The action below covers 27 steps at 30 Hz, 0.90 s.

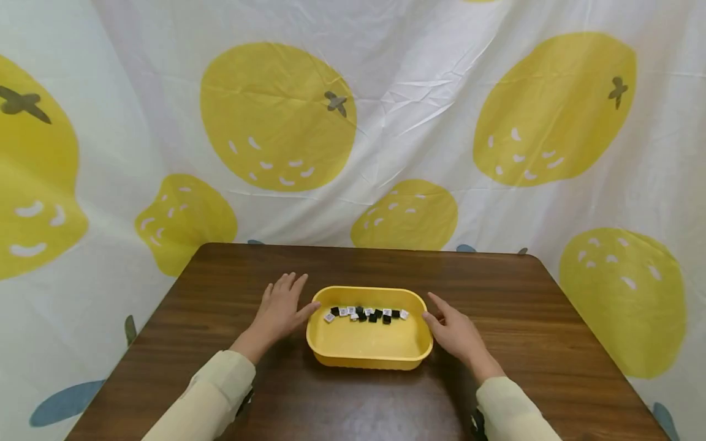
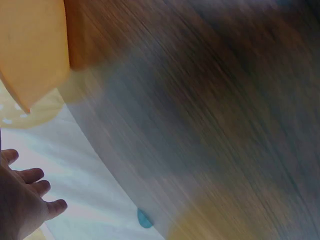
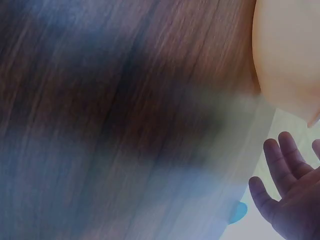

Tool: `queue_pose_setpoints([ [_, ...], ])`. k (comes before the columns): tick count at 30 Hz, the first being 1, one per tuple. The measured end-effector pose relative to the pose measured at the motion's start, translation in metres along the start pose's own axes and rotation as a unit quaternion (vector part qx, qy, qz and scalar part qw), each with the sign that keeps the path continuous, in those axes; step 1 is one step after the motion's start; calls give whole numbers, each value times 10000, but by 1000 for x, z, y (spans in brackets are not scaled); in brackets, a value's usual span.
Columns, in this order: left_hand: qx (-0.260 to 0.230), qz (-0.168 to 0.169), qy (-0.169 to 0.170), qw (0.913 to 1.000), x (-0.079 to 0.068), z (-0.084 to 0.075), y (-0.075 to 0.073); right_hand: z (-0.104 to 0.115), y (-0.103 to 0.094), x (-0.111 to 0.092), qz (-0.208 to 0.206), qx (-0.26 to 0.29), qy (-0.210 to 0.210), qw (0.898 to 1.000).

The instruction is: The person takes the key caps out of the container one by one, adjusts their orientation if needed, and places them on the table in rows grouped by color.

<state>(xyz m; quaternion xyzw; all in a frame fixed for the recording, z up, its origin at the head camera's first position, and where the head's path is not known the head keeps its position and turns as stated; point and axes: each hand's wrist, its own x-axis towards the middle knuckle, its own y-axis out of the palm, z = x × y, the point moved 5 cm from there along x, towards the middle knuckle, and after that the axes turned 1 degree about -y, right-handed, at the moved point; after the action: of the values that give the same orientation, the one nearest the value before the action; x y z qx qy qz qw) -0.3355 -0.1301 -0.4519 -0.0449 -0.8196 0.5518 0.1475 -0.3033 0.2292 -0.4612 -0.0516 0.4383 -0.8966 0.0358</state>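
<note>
On the table sits a shallow yellow plastic tub, holding several small black and white square pieces strung in a loose row toward its far side. The white ones bear faint marks. My left hand is spread at the tub's left side, thumb tip right at the rim. At the opposite end, my right hand has its fingers extended, with the thumb close to the right rim. Both wrist views show loosely spread fingers beside the tub's outer wall, with nothing between them.
The dark wooden table extends around the tub on all sides. Behind it hangs a white cloth printed with yellow lemons, reaching down past the table's back and side edges.
</note>
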Motion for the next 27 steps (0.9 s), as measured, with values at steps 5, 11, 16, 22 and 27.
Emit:
queue_pose_setpoints([
  [5,-46,56,167,9998,0,-11,2,1,1,1,-1,87,15,10000],
  [11,-143,120,354,9992,0,-19,1,4,2,1,-37,295,-24,9996],
  [16,-166,165,446,9987,0,-21,4,5,4,1,-52,509,-15,9987],
  [22,-270,195,534,9980,2,-25,7,3,5,2,-44,694,21,9976],
  [27,-327,310,547,9975,3,-32,13,3,6,3,-60,757,59,9971],
])
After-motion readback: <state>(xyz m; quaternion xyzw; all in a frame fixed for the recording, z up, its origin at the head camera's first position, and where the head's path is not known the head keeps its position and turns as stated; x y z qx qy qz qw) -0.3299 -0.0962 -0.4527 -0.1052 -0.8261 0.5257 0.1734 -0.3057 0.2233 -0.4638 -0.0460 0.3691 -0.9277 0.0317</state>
